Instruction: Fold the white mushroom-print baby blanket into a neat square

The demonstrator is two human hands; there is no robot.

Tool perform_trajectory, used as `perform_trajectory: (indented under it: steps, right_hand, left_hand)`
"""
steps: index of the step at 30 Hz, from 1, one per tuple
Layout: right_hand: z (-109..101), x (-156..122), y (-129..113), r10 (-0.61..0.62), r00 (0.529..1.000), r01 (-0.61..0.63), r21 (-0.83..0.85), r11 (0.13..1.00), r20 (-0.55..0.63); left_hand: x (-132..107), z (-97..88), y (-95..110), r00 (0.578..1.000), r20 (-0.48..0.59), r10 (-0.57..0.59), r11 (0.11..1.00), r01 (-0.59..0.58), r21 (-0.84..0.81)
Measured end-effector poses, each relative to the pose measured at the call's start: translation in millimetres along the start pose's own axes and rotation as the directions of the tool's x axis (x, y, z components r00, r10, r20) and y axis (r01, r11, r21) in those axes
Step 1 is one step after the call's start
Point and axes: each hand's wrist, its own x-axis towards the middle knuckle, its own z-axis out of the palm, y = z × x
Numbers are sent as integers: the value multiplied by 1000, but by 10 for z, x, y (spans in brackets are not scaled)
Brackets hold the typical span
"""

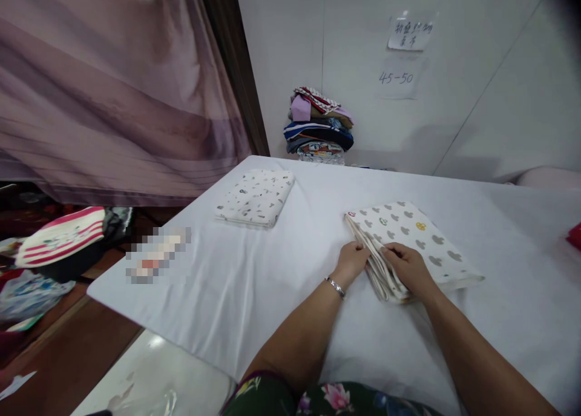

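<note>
A folded white cloth (408, 228) with grey, yellow and green printed shapes lies on the white-covered table (200, 307) in front of me. Its layered edge faces my body. My left hand (352, 262), with a silver bracelet at the wrist, pinches that edge near its left corner. Close beside it, my right hand (411, 269) is closed on the same layers, thumb and fingers at the fold. Some fingertips are hidden by the cloth. Farther back on the left rests a second folded white cloth (256, 197) with small dark prints, touched by neither hand.
A stack of folded fabrics (320, 128) stands beyond the table's far edge, against the wall. A pink curtain (122, 89) hangs at the left. A blurred-out flat item (157, 257) lies near the table's left edge. Clothes and bags (63, 240) are piled at the far left.
</note>
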Motion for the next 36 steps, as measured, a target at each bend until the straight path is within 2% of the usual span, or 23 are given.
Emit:
perform_trajectory:
  steps: [4, 9, 12, 14, 16, 18, 20, 21, 23, 26, 28, 31, 36]
  right_hand:
    - [0, -2, 1, 9, 999, -7, 64, 998, -44]
    - [4, -5, -41, -22, 999, 22, 3, 1000, 36]
    - [-8, -32, -82, -38, 992, 33, 39, 999, 120]
    - [-46, -42, -77, 0, 982, -16, 82, 996, 190]
    - [-137, -5, -23, 58, 985, -73, 87, 993, 165]
    - [-299, 116, 80, 66, 998, -66, 23, 998, 10]
    - [-515, 326, 212, 5, 988, -27, -143, 989, -152]
    - [-627, 454, 281, -17, 982, -34, -265, 964, -187]
    - [-821, 715, 409, 35, 987, -107, -484, 868, -156]
    - [-971, 1029, 550, 198, 977, -207, -595, 777, -81]
    - [-980, 1165, 604, 238, 969, -226, -607, 762, -63]
    - [-930, 1298, 645, 235, 968, -240, -621, 746, -91]
    - [-820, 1397, 662, 217, 970, -238, -655, 718, -114]
  left_hand:
    - [-9, -17, 38, 999, 29, -44, 998, 45, -36]
    - [-38, -44, 98, 994, 82, -69, 993, 77, -92]
    - [-38, -46, 92, 994, 87, -65, 990, 75, -118]
    - [-29, -40, 72, 995, 82, -49, 993, 57, -106]
    - [-15, -32, 53, 996, 77, -41, 995, 47, -83]
    - [-2, -26, 45, 996, 77, -51, 995, 57, -86]
    - [6, -24, 53, 995, 73, -61, 992, 69, -109]
    - [8, -23, 61, 995, 70, -65, 989, 73, -125]
    - [9, -20, 78, 995, 68, -72, 983, 83, -164]
    - [6, -8, 93, 994, 85, -67, 970, 85, -228]
    - [7, -1, 93, 994, 97, -50, 962, 75, -264]
    - [14, -3, 91, 993, 110, -50, 952, 81, -297]
    - [29, -27, 97, 991, 129, -43, 951, 80, -299]
